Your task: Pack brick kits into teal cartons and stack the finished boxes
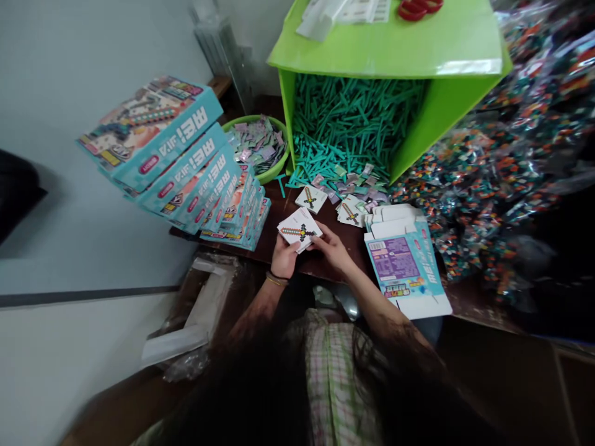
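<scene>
Between my two hands is a small stack of white instruction booklets (pixel 297 227) with a pixel sword printed on the cover. My left hand (pixel 283 257) is closed on the stack's lower left side. At its right edge, my right hand (pixel 331 245) pinches the booklets with thumb and fingers. Just beyond them on the table lie another booklet pile (pixel 311 199) and a fanned pile (pixel 351 212) with the same sword picture. To the right of my right hand rest flat, unfolded blue boxes (pixel 403 263) with white flaps.
A tall leaning stack of packed boxes (pixel 171 145) stands at left. Behind it sits a green basin (pixel 282 162) of small packets. A green bin (pixel 353 52) on its side spills teal sticks (pixel 357 118); red-handled scissors (pixel 413 8) lie on top. Bags of colourful pieces (pixel 493 179) heap at right.
</scene>
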The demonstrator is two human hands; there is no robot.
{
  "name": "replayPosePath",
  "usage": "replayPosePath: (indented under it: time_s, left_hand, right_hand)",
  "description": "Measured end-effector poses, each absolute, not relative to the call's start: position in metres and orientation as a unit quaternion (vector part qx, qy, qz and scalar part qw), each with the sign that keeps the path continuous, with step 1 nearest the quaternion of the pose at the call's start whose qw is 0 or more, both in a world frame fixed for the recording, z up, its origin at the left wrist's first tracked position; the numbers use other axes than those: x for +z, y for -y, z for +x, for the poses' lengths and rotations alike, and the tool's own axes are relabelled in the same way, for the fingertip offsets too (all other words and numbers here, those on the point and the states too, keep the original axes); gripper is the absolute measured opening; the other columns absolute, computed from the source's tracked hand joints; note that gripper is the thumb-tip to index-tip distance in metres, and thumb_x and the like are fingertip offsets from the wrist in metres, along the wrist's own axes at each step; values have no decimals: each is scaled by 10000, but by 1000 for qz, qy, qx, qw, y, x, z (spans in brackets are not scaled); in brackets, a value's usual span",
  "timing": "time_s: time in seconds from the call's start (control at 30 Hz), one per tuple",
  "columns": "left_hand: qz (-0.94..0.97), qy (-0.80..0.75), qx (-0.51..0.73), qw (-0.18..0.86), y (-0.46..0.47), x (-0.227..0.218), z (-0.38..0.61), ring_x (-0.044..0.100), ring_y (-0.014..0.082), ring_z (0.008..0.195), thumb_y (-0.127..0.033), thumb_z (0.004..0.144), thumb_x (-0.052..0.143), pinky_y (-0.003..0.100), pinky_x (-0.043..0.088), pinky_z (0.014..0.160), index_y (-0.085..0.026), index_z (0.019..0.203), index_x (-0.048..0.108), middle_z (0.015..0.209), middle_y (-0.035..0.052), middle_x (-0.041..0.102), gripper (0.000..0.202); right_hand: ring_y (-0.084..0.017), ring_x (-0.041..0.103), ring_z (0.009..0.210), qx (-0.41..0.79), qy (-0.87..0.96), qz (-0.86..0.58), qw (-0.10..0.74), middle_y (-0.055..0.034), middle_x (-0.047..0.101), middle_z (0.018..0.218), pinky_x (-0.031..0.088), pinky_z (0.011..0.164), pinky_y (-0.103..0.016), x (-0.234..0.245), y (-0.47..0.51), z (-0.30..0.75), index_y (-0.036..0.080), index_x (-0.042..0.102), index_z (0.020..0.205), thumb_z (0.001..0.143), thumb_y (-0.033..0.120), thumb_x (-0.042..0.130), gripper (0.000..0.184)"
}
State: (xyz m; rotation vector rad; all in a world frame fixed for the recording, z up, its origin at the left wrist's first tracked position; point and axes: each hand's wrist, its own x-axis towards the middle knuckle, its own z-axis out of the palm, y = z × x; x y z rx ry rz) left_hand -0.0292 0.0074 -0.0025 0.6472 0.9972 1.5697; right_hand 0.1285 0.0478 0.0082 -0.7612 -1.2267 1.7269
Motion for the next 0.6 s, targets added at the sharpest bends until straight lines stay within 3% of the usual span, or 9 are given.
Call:
replayPosePath:
  time_s: [0.13, 0.23, 0.3, 0.4, 0.6]
  left_hand:
    - [212, -404, 614, 644, -5, 4, -10, 623, 332, 1333, -446, 918, 695, 513, 531, 1087, -219, 1245, 689, 1351, 104, 722, 399]
    - [162, -423, 595, 664, -5, 5, 2, 640, 331, 1310, -438, 956, 648, 492, 575, 1017, -212, 1177, 706, 1295, 106, 746, 321]
    - [146, -428, 592, 667, -5, 6, 7, 646, 319, 1306, -414, 965, 643, 475, 583, 1012, -214, 1145, 711, 1274, 98, 756, 277]
    - [151, -426, 579, 679, -1, 8, 8, 641, 315, 1317, -384, 954, 672, 488, 570, 1047, -220, 1124, 712, 1268, 89, 759, 240]
    - [176, -425, 561, 689, 4, 9, 4, 612, 330, 1358, -414, 953, 675, 548, 547, 1078, -240, 1117, 703, 1305, 84, 746, 241]
  right_hand:
    - [-164, 674, 836, 711, 476, -303, 420, -14, 744, 1126, 645, 785, -342, 24, -46, 152, 269, 679, 1329, 737, 453, 881, 652]
    - [-173, 675, 884, 699, 433, -327, 466, -24, 742, 1131, 628, 744, -316, 28, -42, 161, 256, 730, 1201, 712, 496, 894, 569]
    - [-173, 669, 862, 691, 404, -345, 491, -27, 740, 1031, 617, 733, -314, 25, -38, 164, 233, 746, 1044, 692, 554, 891, 498]
    - [-162, 637, 768, 680, 408, -365, 487, -10, 682, 815, 590, 724, -320, 20, -33, 169, 214, 690, 863, 691, 606, 873, 466]
    - [-161, 564, 756, 667, 415, -336, 520, 19, 564, 761, 544, 791, -329, 24, -22, 173, 247, 494, 775, 786, 606, 753, 442]
